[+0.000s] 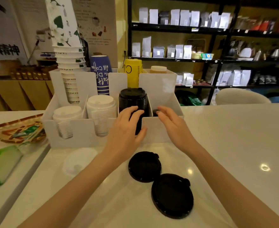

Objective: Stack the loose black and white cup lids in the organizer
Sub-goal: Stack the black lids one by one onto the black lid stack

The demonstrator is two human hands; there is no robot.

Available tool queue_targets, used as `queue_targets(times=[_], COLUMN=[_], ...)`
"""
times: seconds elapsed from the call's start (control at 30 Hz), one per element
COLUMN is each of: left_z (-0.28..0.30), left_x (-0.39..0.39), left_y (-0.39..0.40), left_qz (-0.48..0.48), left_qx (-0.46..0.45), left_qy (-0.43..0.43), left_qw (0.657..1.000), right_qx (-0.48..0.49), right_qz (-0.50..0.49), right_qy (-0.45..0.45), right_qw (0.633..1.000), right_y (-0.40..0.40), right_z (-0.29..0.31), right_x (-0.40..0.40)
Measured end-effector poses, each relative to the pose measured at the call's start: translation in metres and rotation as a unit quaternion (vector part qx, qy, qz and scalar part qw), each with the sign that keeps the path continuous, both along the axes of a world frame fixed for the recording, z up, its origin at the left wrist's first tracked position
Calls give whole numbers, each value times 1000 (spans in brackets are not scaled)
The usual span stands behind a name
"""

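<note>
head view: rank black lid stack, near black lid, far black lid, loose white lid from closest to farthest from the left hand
1. black lid stack, under the left hand
2. far black lid, just below it
3. loose white lid, leftward; close call with 2
4. near black lid, bottom right

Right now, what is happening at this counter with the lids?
A person is sorting cup lids into a white organizer. The left hand rests against the black lid stack in its slot, and the right hand hovers open beside it, holding nothing. Two loose black lids and one white lid lie on the counter, not yet stacked.
</note>
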State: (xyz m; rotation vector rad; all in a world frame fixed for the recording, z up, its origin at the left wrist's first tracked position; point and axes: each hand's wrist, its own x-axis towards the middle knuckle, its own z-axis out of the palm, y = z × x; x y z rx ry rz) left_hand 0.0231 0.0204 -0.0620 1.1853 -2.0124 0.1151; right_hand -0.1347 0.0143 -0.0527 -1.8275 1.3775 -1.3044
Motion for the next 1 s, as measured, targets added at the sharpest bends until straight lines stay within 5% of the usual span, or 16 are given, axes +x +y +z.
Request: queue_targets(times=[0.33, 0.53, 0.73, 1.0], left_z=[-61, -65, -67, -64], left_x=[21, 12, 14, 17], left_y=[42, 53, 52, 49], left_qz=[-67, -26, -23, -41], left_qx=[262, 257, 275, 238], left_qy=[-12, -45, -56, 61], left_qw=[963, 965, 960, 969], right_qx=[125, 163, 167, 160], right_qz=[-7, -9, -1, 13], right_qy=[4, 123, 125, 79], right_qw=[992, 979, 978, 984], right_y=[27, 34, 36, 34], right_z=[-49, -57, -56, -57], right_x=[-13, -9, -7, -4])
